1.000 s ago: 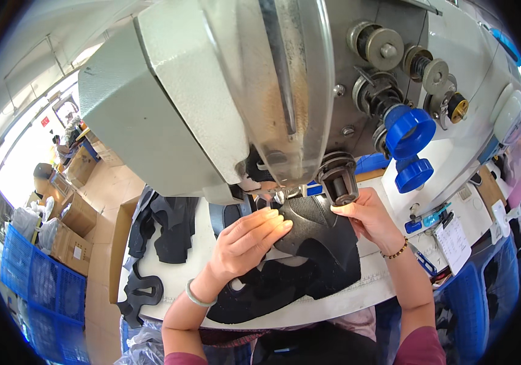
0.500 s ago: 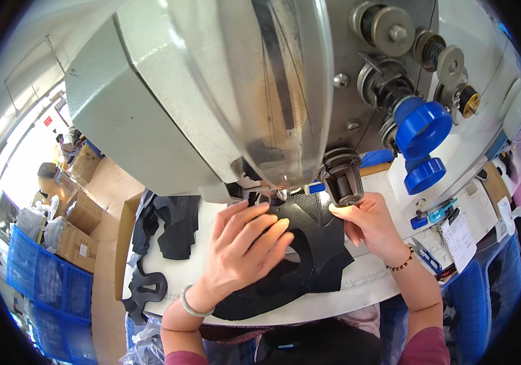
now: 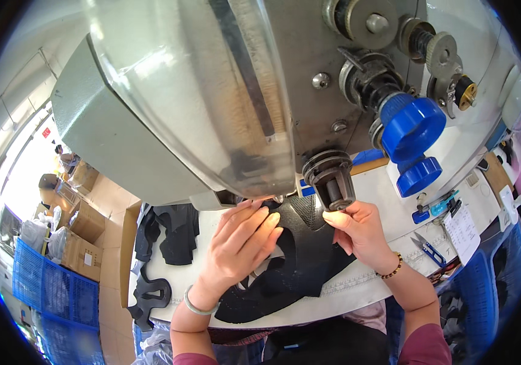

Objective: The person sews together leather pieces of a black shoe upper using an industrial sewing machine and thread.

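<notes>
A black shoe-upper piece (image 3: 307,250) with a perforated patch lies on the white bed of a sewing machine (image 3: 145,115), its upper edge at the sewing head. My left hand (image 3: 239,240) rests on its left side, fingers stretched out and pressing it down. The fingertips are close to the needle area, which the machine head mostly hides. My right hand (image 3: 363,236) pinches the right edge of the piece, thumb on top and fingers curled beneath. Just above that thumb is a dark cylindrical machine part (image 3: 332,182).
More black cut pieces (image 3: 178,234) lie at the left of the table. On the right are thread snips (image 3: 429,249), a paper sheet (image 3: 462,231) and blue tension knobs (image 3: 416,131). Blue crates (image 3: 53,280) and cardboard boxes (image 3: 81,252) stand on the floor at left.
The black piece has turned, its lower right corner swinging toward me and leftward. My left fingers have drawn closer together. The whole view has shifted slightly.
</notes>
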Available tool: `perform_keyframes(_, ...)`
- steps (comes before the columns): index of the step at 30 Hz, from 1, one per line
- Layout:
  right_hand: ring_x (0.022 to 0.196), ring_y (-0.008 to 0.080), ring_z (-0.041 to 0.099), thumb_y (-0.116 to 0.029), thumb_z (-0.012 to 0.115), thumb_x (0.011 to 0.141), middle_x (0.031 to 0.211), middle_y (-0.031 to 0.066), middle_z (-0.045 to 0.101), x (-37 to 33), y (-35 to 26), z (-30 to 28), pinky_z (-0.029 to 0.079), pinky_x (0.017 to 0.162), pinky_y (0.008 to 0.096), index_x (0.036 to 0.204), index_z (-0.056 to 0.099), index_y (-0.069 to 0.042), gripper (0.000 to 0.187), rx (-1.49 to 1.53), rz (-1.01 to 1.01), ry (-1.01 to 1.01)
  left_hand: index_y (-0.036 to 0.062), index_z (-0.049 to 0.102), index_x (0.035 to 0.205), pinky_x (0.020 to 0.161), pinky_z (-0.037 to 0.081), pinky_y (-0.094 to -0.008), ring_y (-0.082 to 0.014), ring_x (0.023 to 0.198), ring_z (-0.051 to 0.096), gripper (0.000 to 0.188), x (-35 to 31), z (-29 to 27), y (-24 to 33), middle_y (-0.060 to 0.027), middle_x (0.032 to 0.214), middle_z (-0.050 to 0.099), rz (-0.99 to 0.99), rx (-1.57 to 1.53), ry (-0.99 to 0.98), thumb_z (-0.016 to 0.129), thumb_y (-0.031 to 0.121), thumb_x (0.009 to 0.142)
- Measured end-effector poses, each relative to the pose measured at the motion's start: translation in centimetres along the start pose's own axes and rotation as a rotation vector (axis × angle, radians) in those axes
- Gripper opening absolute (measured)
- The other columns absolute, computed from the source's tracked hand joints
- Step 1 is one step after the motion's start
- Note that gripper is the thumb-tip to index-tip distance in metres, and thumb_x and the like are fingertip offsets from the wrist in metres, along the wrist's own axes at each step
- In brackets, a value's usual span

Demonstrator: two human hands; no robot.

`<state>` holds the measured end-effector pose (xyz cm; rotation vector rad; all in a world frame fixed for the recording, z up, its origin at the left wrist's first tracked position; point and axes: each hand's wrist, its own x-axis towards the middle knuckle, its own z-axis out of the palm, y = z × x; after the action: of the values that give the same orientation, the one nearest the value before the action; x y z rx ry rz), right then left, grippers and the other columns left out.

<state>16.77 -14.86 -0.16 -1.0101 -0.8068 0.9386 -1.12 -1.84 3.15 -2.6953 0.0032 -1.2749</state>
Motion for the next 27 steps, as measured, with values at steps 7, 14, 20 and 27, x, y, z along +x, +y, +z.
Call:
perform_keyframes(7, 0.038, 0.0032, 0.042, -0.019, 0.059, 0.091, 0.058, 0.005, 0.058, -0.7, 0.5, 1.2, 0.029, 0.035, 0.0175, 0.072, 0.055, -0.003, 0.025, -0.064, -0.056, -0.001, 0.0043, 0.07, 0.09, 0.086, 0.052, -0.0398, -0.0293, 0.09, 0.064, 0.025, -0.1, -0.9, -0.9, -0.0083, 0.091, 0.064, -0.182, -0.166, -0.027, 0.076, 0.004, 0.066)
perform_keyframes(14, 0.038, 0.0027, 0.042, -0.02, 0.059, 0.091, 0.058, 0.0045, 0.058, -0.7, 1.1, 1.5, 0.029, 0.035, 0.0177, 0.071, 0.054, -0.003, 0.027, -0.084, -0.101, 0.041, 0.006, 0.063, 0.084, 0.094, 0.044, -0.0452, -0.0335, 0.106, 0.057, 0.026, -0.3, -2.7, 2.7, -0.0106, 0.103, 0.06, -0.225, -0.075, 0.0, 0.075, 0.009, 0.061)
perform_keyframes(20, 0.043, 0.0025, 0.046, -0.024, 0.058, 0.092, 0.065, 0.0028, 0.06, -0.9, 1.3, 2.0, 0.032, 0.036, 0.0177, 0.077, 0.053, -0.003, 0.026, -0.138, -0.134, 0.042, 0.0046, 0.056, 0.113, 0.094, 0.04, -0.0459, -0.0311, 0.113, 0.052, 0.047, -2.9, 2.1, 4.8, -0.0133, 0.117, 0.054, -0.064, 0.174, -0.131, 0.067, 0.009, 0.067)
perform_keyframes(27, 0.049, 0.0053, 0.052, -0.021, 0.052, 0.095, 0.081, 0.0059, 0.059, -2.0, 2.7, 1.9, 0.036, 0.038, 0.016, 0.096, 0.047, -0.002, 0.019, 0.069, 0.027, -0.149, 0.0021, 0.067, 0.1, 0.07, 0.049, -0.0299, -0.0258, 0.099, 0.062, 0.028, -3.0, 3.3, 3.9, -0.0101, 0.103, 0.064, 0.02, 0.157, 0.135, 0.062, 0.002, 0.072)
